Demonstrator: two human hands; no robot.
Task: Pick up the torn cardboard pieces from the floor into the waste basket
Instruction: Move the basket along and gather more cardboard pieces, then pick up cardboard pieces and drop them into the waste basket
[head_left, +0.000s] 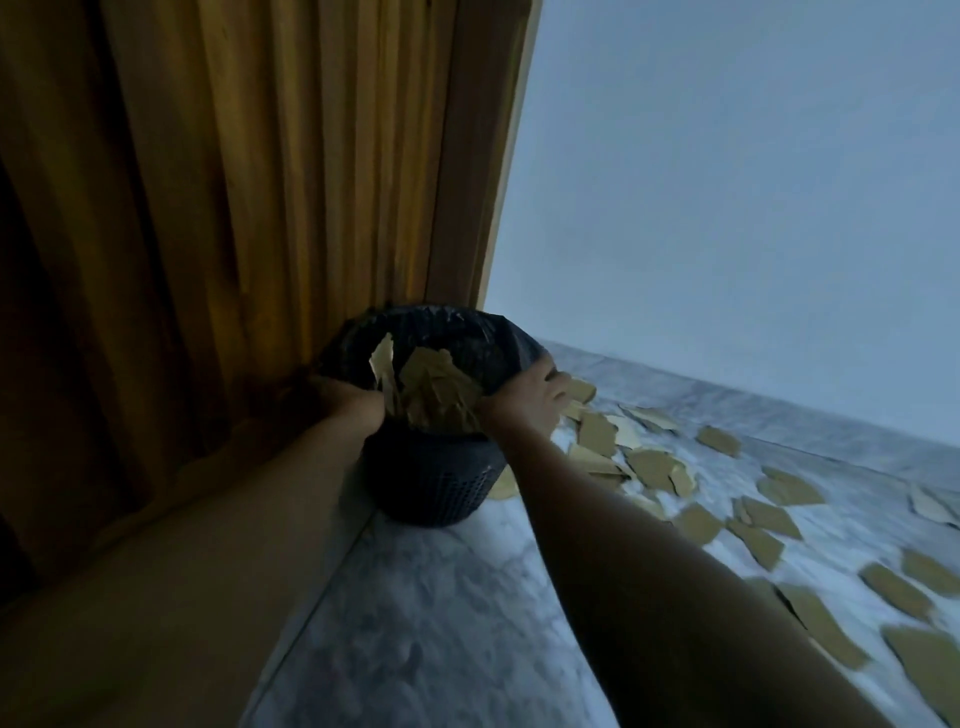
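The waste basket stands in a corner. A ribbed wooden panel is close against its left and back, and a plain wall rises just behind it on the right. The panel's bottom edge meets the marble floor in a line that runs toward the camera, so that side offers no room. Open floor lies in front of the basket, between the two forearms, and it widens out to the right.

The basket is dark and round, with a mesh wall and a black bag folded over its rim. Tan pieces in the basket stand heaped above the rim, jagged and overlapping. Many more torn cardboard pieces lie flat on the floor, from just beside the basket's right foot out along the wall to the right edge of view.

The left hand sits at the left rim; its fingers are lost in shadow, so their state cannot be told. The right hand clasps the right rim, with its fingers curled over the outside of the bag.
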